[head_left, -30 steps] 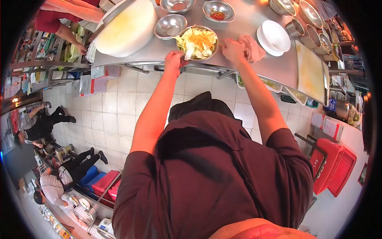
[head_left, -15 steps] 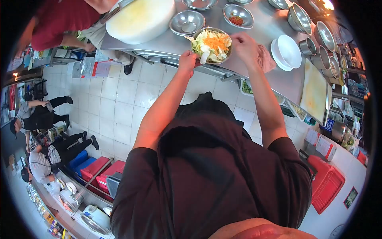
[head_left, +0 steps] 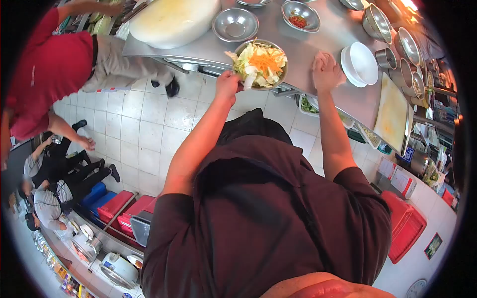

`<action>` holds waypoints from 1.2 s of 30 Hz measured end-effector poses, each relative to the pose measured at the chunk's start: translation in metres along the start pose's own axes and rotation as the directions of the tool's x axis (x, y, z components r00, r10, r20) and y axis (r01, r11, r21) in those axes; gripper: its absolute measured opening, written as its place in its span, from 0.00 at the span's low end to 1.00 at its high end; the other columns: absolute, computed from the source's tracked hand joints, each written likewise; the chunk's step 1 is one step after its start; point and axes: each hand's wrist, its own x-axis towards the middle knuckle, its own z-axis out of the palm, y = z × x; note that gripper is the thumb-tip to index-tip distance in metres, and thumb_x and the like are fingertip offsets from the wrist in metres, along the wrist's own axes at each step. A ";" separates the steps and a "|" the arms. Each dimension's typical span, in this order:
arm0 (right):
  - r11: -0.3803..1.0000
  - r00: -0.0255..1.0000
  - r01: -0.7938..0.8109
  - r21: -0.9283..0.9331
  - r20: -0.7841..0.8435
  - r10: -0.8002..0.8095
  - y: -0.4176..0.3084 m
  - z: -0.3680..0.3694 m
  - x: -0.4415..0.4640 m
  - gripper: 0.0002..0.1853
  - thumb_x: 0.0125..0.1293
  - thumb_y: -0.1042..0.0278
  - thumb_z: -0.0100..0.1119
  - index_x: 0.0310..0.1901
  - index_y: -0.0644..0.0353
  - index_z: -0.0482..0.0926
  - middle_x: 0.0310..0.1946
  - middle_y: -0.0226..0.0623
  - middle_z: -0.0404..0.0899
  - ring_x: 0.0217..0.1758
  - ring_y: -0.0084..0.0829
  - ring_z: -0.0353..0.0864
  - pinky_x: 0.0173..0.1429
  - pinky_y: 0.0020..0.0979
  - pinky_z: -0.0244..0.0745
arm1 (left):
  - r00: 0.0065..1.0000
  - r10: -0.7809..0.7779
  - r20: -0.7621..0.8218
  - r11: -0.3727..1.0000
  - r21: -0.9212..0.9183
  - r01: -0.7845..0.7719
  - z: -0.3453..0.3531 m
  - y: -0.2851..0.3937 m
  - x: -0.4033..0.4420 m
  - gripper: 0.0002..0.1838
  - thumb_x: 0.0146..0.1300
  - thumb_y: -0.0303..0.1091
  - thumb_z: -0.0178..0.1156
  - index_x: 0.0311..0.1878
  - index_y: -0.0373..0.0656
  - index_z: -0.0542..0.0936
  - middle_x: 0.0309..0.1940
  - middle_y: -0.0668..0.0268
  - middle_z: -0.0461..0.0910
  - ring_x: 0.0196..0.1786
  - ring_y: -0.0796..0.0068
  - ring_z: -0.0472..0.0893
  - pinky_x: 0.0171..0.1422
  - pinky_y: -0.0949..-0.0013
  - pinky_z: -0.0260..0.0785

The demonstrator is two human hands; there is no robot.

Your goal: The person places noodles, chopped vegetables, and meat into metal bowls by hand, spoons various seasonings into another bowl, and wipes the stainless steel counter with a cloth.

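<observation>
At the counter's near edge, my left hand (head_left: 227,85) is closed on the rim of a metal bowl (head_left: 284,79). Shredded orange carrot (head_left: 265,61) lies over chopped pale cabbage (head_left: 247,68) in it. The bowl is tilted slightly toward me. My right hand (head_left: 326,79) is closed on a pink cloth (head_left: 322,60) on the steel counter, right of the bowl; its fingertips are partly hidden. Close behind the bowl is another metal bowl (head_left: 235,25), and a bowl farther right holds chopped red pieces (head_left: 298,21).
Stacked white bowls (head_left: 361,64) and a cutting board (head_left: 392,111) are to the right on the steel counter (head_left: 298,54). A thick round chopping block (head_left: 174,22) stands left. A person in a red shirt (head_left: 59,64) is close at left; two others are farther back. Red bins (head_left: 115,206) line the lower left.
My right hand has left the bowl and moved right onto the pink cloth. The bowl in my left hand has come slightly nearer and left. The person in red has moved further into view.
</observation>
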 end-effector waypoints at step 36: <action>0.994 0.742 0.059 0.091 0.663 -0.105 -0.074 0.200 -0.090 0.15 0.67 0.63 0.55 0.46 0.68 0.79 0.44 0.53 0.81 0.51 0.51 0.78 0.56 0.45 0.71 | 0.853 -0.044 -0.520 0.976 -0.203 -0.074 -0.179 -0.185 -0.028 0.11 0.56 0.22 0.58 0.23 0.46 0.69 0.20 0.72 0.72 0.22 0.82 0.71 0.27 0.75 0.65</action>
